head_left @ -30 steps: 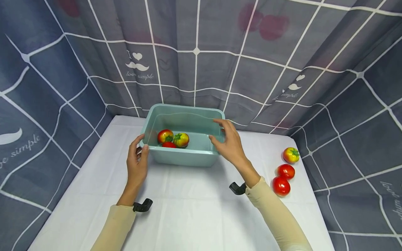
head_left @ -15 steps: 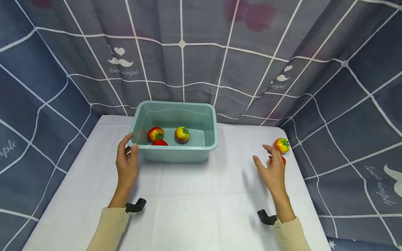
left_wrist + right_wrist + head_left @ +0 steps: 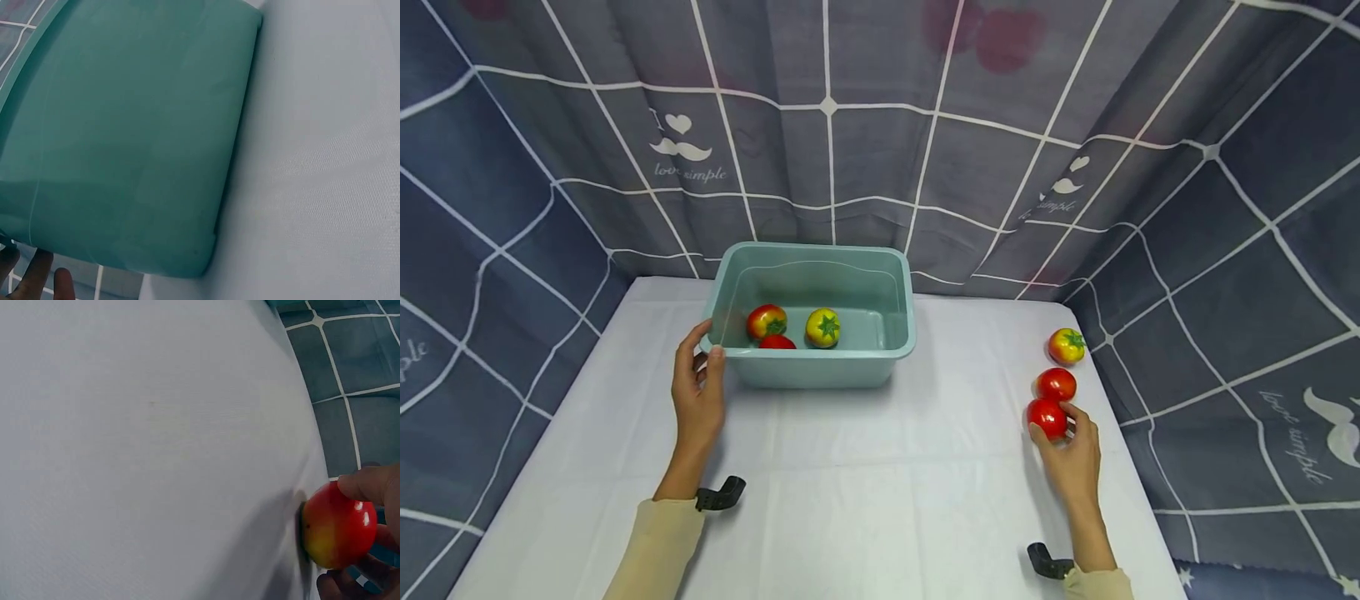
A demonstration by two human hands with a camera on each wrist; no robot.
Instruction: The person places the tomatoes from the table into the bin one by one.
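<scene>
My left hand grips the front left corner of a teal plastic bin, thumb outside the rim. The bin's wall fills much of the left wrist view, with fingertips at its lower left. In the bin lie a red-yellow tomato, a yellow tomato with a green top and a red one, partly hidden by the front wall. At the table's right side, my right hand pinches the nearest red tomato between thumb and fingers. The right wrist view shows this tomato with a yellow patch.
Just behind the pinched tomato sits another red tomato, and farther back a red-yellow one. A white cloth covers the table. Dark gridded curtains stand close around its back and sides.
My right hand has moved from the bin's right end across to the nearest red tomato and taken hold of it. The yellow tomato in the bin has rolled rightward. My left hand stays on the bin.
</scene>
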